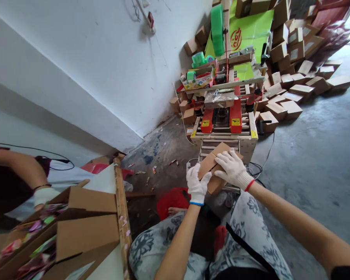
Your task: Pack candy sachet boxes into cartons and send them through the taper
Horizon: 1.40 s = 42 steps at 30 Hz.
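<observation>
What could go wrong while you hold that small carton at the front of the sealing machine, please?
Both gloved hands, left hand and right hand, press the small carton right at the machine's rollers, so a fingertip could possibly get caught. The carton sits tilted and might feed in crooked. Cables lie on the floor beside the machine and could snag a foot.

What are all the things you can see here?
small cardboard box: one, brown, between both gloved hands by the machine's rollers
taping machine: one, red and beige, ahead
cardboard boxes: many, brown, heaped on the floor at right
big open carton: one, brown, lower left, colourful packets inside
co-worker's arm: one, far left
left hand: white glove, on the box's left side
right hand: white glove, on top of the box
</observation>
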Each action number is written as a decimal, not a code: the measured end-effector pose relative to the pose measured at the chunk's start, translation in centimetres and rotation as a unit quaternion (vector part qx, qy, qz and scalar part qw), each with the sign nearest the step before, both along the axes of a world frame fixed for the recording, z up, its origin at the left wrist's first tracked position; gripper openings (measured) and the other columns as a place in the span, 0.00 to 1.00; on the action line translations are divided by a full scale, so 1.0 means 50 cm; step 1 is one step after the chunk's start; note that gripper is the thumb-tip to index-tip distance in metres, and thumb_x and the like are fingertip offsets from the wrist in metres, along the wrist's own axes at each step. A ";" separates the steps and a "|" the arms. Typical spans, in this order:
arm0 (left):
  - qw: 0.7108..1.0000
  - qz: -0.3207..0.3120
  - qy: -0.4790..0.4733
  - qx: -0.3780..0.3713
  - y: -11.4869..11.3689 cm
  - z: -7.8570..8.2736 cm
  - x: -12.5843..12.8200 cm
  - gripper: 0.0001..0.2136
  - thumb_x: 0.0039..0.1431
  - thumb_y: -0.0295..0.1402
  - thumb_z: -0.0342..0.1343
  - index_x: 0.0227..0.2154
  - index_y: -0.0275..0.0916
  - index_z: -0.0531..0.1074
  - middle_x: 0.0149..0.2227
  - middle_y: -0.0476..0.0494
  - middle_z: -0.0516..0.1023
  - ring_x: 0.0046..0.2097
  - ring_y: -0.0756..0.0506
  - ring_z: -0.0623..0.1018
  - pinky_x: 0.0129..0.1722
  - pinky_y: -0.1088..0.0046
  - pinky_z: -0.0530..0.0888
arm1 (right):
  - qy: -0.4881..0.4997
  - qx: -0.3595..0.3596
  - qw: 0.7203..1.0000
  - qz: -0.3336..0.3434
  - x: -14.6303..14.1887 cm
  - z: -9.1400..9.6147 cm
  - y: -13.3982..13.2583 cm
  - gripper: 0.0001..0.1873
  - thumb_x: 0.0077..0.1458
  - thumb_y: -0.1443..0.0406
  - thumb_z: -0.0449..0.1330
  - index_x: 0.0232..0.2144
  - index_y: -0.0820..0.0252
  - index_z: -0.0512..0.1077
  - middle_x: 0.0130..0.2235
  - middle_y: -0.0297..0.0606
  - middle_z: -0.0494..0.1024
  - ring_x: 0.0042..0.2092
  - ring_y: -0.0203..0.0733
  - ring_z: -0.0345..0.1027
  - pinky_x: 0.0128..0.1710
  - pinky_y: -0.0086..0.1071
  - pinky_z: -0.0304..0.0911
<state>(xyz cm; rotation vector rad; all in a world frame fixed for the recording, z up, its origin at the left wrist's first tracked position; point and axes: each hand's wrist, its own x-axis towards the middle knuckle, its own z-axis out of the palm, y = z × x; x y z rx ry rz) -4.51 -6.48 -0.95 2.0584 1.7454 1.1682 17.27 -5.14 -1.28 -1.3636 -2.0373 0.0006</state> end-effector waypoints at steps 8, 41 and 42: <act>0.986 -0.072 -0.040 -0.146 -0.049 0.012 0.041 0.16 0.63 0.45 0.58 0.45 0.41 0.80 0.39 0.43 0.73 0.41 0.45 0.77 0.47 0.67 0.75 | -0.046 -0.050 0.997 -0.030 0.074 -0.010 0.065 0.32 0.63 0.52 0.58 0.65 0.58 0.64 0.69 0.48 0.60 0.69 0.62 0.47 0.67 0.62 0.34; 0.785 0.473 -0.398 0.039 -0.466 0.098 -0.388 0.30 0.51 0.56 0.63 0.49 0.39 0.77 0.48 0.37 0.81 0.47 0.40 0.81 0.49 0.63 0.80 | -0.040 -0.118 0.962 0.242 -0.479 -0.001 -0.017 0.21 0.58 0.60 0.58 0.54 0.54 0.70 0.58 0.49 0.73 0.59 0.56 0.65 0.56 0.51 0.56; 0.764 0.496 -0.408 0.064 -0.479 0.107 -0.414 0.29 0.54 0.55 0.61 0.52 0.40 0.74 0.48 0.38 0.80 0.47 0.41 0.82 0.48 0.63 0.80 | -0.012 -0.129 0.952 0.276 -0.542 0.031 -0.062 0.21 0.59 0.60 0.58 0.54 0.54 0.70 0.58 0.48 0.73 0.59 0.54 0.65 0.56 0.49 0.56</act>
